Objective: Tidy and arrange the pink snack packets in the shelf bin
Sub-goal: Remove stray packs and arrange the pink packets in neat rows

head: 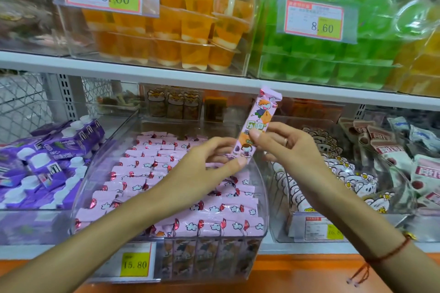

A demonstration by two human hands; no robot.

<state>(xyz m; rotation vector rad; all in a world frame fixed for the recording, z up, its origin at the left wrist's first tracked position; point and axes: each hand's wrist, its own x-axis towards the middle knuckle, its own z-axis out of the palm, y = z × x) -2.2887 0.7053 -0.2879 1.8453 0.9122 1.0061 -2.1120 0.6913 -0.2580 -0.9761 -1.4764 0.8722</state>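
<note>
- Right now my two hands hold one pink snack packet [256, 126] upright above the clear shelf bin [95, 173], a little right of the view's centre.
- My left hand [209, 162] comes in from 7 o'clock; its thumb and fingers pinch the packet's lower end.
- My right hand [290, 147] comes in from 4 o'clock; its thumb presses the packet's front near the middle, with curled fingers behind it. A ring sits on one finger, and a red string bracelet [385, 252] circles that wrist.
- The packet leans slightly, its top toward 1 o'clock, and shows cartoon children on its face. Its top edge overlaps the white shelf edge [142, 71] above.
- Below my hands, the bin is filled with rows of matching pink packets [147, 173] lying on their sides, cloud prints showing.
- A yellow price tag reading 15.80 [134, 264] hangs on the bin's front at 7 o'clock.
- At 9 o'clock lie purple pouches with white caps [47, 162].
- At 3 o'clock sits another clear bin of white and brown snack packs [357, 181].
- On the upper shelf, orange jelly cups [190, 31] stand at 12 o'clock and green ones [321, 64] at 2 o'clock.
</note>
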